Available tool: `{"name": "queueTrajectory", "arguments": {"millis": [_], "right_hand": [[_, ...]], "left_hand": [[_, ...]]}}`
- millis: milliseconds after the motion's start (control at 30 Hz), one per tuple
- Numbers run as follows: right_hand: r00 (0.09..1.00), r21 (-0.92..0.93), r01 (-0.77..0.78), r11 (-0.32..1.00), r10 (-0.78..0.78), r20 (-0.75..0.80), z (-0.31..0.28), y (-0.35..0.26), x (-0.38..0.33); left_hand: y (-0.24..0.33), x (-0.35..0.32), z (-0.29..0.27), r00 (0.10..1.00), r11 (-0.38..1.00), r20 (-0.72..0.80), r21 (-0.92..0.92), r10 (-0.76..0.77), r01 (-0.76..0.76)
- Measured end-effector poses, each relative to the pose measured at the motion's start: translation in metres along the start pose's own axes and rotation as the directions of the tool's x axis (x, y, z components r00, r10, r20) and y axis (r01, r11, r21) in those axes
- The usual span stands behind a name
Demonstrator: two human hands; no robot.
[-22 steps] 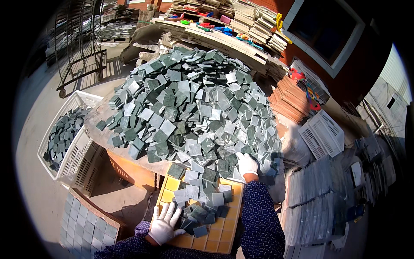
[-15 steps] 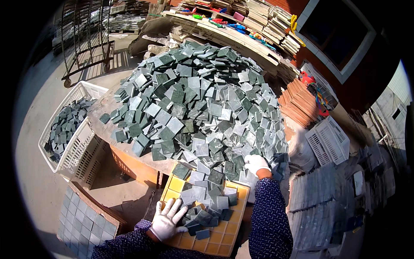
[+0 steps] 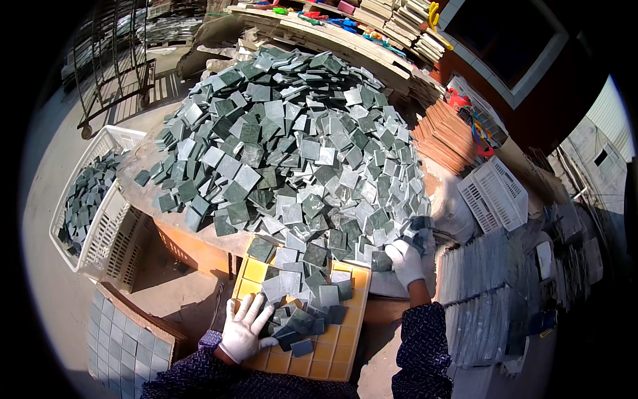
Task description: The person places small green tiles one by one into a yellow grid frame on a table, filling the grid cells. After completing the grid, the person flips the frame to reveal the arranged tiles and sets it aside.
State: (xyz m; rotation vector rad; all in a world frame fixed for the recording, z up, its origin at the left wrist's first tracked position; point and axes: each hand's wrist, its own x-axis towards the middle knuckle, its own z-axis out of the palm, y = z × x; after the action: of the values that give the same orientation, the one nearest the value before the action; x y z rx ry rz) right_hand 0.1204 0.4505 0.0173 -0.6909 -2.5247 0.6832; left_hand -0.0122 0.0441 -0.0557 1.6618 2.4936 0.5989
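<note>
My left hand [image 3: 242,330], in a white glove, lies with fingers spread on the left side of a yellow grid tray [image 3: 340,362]. Loose grey-green stone tiles [image 3: 301,321] lie across the tray beside those fingers, some overlapping. My right hand [image 3: 406,263], also gloved in white, is at the front right edge of a big heap of square stone tiles [image 3: 309,149]. Its fingers are bent in and closed against a dark green stone tile [image 3: 381,261]; the glove hides part of the grip.
A white crate [image 3: 109,229] of small tiles stands at left, above a panel of gridded tiles [image 3: 126,342]. Stacked grey slabs [image 3: 475,286] and an upturned white crate [image 3: 495,193] are at right. Reddish slabs [image 3: 445,136] lean behind; a metal rack [image 3: 113,66] stands far left.
The whole scene has shifted a little left and up in view. My right hand has moved right and nearer along the heap's edge, with a dark tile at its fingers. My left hand stays spread.
</note>
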Motion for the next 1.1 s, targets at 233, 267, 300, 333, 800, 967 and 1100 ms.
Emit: {"name": "queueTrajectory", "arguments": {"millis": [233, 267, 300, 333, 800, 967, 1100], "right_hand": [[0.755, 0.304, -0.629, 0.715, 0.470, 0.457, 0.008, -0.051, -0.124], [0.735, 0.302, -0.649, 0.698, 0.473, 0.487, 0.012, -0.047, -0.149], [0.720, 0.286, -0.657, 0.698, 0.468, 0.512, 0.012, -0.051, -0.173], [0.708, 0.260, -0.663, 0.702, 0.477, 0.520, 0.013, -0.055, -0.192], [0.927, -0.011, -0.047, 0.999, 0.048, 0.372, 0.047, -0.079, -0.282], [0.771, 0.097, -0.151, 0.984, 0.056, 0.634, 0.024, -0.074, -0.251], [0.927, -0.021, 0.038, 0.999, -0.027, 0.373, 0.023, -0.074, -0.150]], "left_hand": [[-0.003, -0.004, 0.008, 1.000, 0.999, 0.018, 0.028, -0.022, 0.021], [-0.002, -0.002, 0.008, 0.999, 0.999, 0.033, 0.035, -0.020, 0.018], [0.001, 0.002, 0.007, 0.999, 0.999, 0.040, 0.037, -0.014, 0.012], [0.004, 0.004, 0.005, 0.999, 0.999, 0.051, 0.041, -0.009, 0.007], [0.003, 0.002, 0.006, 0.996, 0.995, 0.084, 0.101, -0.014, 0.005], [0.005, 0.000, 0.006, 0.997, 0.994, 0.069, 0.109, -0.031, 0.023], [0.004, 0.001, 0.008, 0.998, 0.994, 0.055, 0.103, -0.036, 0.030]]}}
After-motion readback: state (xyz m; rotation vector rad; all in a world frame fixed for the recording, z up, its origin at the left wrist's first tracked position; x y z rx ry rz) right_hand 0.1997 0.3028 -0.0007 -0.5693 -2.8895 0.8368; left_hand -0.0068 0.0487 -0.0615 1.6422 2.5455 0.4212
